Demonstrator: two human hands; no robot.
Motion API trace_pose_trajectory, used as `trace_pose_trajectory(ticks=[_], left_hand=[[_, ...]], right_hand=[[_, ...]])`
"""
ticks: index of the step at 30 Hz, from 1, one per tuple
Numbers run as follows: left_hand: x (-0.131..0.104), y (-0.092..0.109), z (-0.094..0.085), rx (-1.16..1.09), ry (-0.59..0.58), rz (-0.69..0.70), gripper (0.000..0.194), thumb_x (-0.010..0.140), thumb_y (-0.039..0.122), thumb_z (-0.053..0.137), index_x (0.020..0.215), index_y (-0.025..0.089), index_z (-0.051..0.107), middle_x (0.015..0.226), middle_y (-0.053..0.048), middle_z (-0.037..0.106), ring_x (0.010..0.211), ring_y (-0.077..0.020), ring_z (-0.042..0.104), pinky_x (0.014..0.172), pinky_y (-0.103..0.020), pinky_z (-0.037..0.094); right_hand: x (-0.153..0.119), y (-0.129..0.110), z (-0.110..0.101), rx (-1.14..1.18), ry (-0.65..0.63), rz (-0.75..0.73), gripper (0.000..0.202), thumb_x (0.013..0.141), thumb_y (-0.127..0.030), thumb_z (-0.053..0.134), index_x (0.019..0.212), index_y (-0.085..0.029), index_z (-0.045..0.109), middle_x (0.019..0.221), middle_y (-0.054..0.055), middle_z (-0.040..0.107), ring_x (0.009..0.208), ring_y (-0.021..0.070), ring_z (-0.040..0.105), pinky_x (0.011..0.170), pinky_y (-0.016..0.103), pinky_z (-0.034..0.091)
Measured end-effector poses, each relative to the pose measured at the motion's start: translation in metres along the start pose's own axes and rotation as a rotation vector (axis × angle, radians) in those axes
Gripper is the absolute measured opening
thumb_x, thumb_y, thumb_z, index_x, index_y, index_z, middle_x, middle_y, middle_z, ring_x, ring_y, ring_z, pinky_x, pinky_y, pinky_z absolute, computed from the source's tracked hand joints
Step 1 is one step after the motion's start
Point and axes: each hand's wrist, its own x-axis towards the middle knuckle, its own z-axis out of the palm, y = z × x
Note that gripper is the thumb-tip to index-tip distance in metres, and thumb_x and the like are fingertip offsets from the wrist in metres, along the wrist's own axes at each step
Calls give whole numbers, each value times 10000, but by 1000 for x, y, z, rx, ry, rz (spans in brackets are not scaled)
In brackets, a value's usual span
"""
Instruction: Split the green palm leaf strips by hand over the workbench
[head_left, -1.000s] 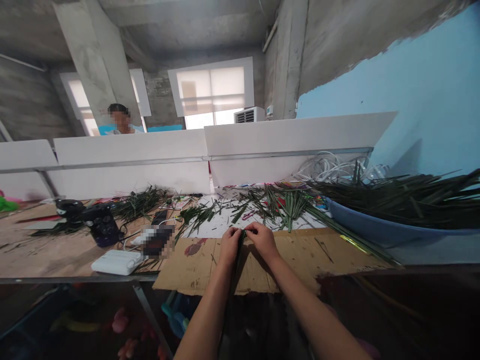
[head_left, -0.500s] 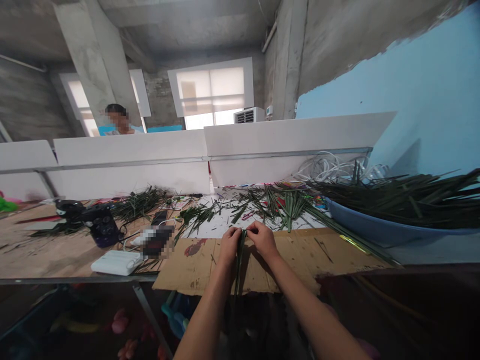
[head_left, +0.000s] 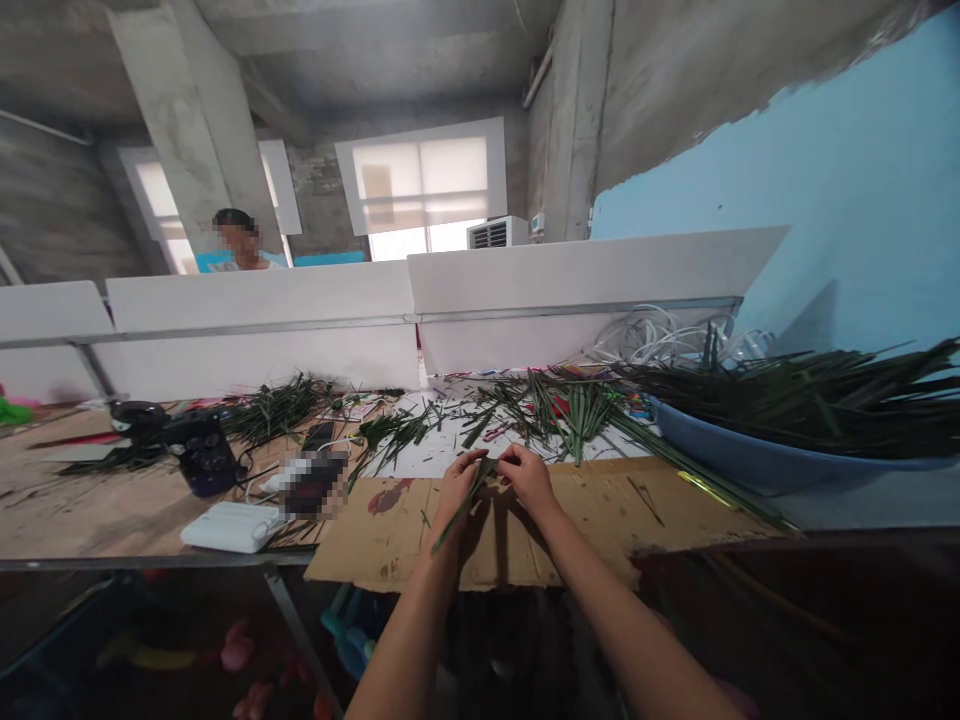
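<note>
A long green leaf strip is pinched between my hands over a flat piece of cardboard. My left hand is closed on it, with the thumb and fingertips at its upper end. The free length slants down to the left across my left wrist. Close beside it, my right hand grips the same upper end between thumb and bent fingers. The exact fold at the fingertips is too small to make out.
Cut leaf pieces lie behind my hands. At right stands a blue basin heaped with long leaves. To the left are a white power bank, a dark cup-like container and a leaf pile. A person is behind the white partition.
The hanging part of the leaf strip has swung from nearly straight down to a slant across my left wrist. My fingers have shifted slightly at its top.
</note>
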Motion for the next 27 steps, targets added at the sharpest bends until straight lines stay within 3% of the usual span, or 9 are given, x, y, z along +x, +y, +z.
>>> trace_pose_trajectory(ticks=[2,7,14,27], left_hand=[[-1,-4,1,-21,3,-28,360,710,363,671,1020,189,732,735,-44,681,593,-150,576,554,-248,441],[3,-9,1,-52,40,-29,259,670,381,730,814,167,717,688,-24,661,587,-126,556,566,-231,423],[8,-14,1,-76,75,-37,266,622,390,760,730,159,682,641,-12,647,586,-134,560,567,-238,424],[5,-13,3,-97,76,-65,297,582,404,791,703,171,653,617,-6,624,553,-126,552,520,-215,406]], right_hand=[[0,2,1,39,-22,29,178,671,-371,618,623,-226,526,537,-30,582,499,163,534,499,262,418],[-1,0,3,117,-75,68,193,657,-372,629,607,-218,524,508,-31,580,450,145,510,453,249,394],[2,-5,2,207,-110,66,269,636,-421,669,752,-179,686,687,25,678,574,171,585,548,282,475],[4,-2,0,250,6,94,304,582,-441,758,647,-191,599,579,-15,586,529,137,489,533,265,396]])
